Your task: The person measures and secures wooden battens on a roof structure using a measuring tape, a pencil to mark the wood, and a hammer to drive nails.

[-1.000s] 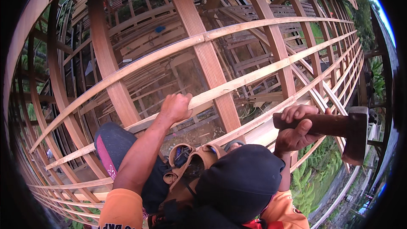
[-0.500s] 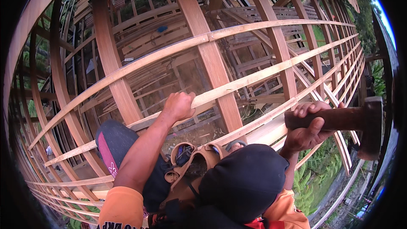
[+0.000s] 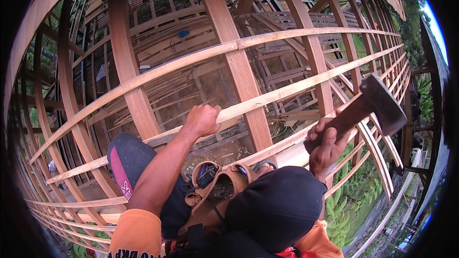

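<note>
My left hand [image 3: 203, 120] is closed around a pale wooden batten [image 3: 282, 94] that crosses the thicker reddish rafters [image 3: 239, 64]. In my right hand [image 3: 330, 148] is a hammer [image 3: 351, 114], gripped by its dark handle. Its heavy dark head is raised to the upper right, apart from the wood. At my waist hangs a tan leather tool pouch [image 3: 232, 179] with small metal pieces inside, too small to tell apart. My bent left knee [image 3: 129, 162] is close to the batten under my left forearm.
Other parallel battens [image 3: 191, 62] run across the open roof frame, with wide gaps between the rafters. Far below lie stacked boards [image 3: 177, 43] and bare ground. Green ferns [image 3: 337, 210] grow under the frame at the lower right. Two loose-ended strips [image 3: 377, 162] slant down nearby.
My right hand has moved left with the hammer, and the hammer has tilted so its head points up and to the right. My left hand keeps its place on the batten.
</note>
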`<state>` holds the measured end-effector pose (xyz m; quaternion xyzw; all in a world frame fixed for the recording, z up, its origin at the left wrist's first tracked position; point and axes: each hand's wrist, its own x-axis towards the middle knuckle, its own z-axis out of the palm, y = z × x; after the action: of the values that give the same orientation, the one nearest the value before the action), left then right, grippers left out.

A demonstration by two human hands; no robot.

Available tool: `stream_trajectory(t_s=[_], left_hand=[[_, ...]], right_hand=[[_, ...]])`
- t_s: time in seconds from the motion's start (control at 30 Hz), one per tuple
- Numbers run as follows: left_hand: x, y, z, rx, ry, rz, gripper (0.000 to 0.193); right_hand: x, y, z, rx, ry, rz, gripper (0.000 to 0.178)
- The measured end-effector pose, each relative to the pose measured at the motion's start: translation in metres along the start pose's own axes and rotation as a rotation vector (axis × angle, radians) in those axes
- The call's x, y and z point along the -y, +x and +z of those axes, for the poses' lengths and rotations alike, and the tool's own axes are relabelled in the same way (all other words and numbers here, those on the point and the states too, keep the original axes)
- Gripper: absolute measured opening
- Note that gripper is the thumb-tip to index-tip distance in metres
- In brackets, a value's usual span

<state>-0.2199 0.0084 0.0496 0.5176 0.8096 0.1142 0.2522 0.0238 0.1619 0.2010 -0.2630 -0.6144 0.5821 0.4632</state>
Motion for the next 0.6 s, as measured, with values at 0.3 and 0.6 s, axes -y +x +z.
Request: stream_trajectory(t_s=[0.3, 0.6], left_hand=[[-0.015, 0.001, -0.002, 0.012, -0.015, 0.031, 0.032], [-0.002, -0.001, 0.001, -0.001, -0.045, -0.001, 0.03]], right_hand=[[-0.14, -0.085, -0.037, 0.219, -0.709, 0.327, 0.027], [0.061, 0.057, -0.02, -0.025, 0.021, -0.517, 0.058]])
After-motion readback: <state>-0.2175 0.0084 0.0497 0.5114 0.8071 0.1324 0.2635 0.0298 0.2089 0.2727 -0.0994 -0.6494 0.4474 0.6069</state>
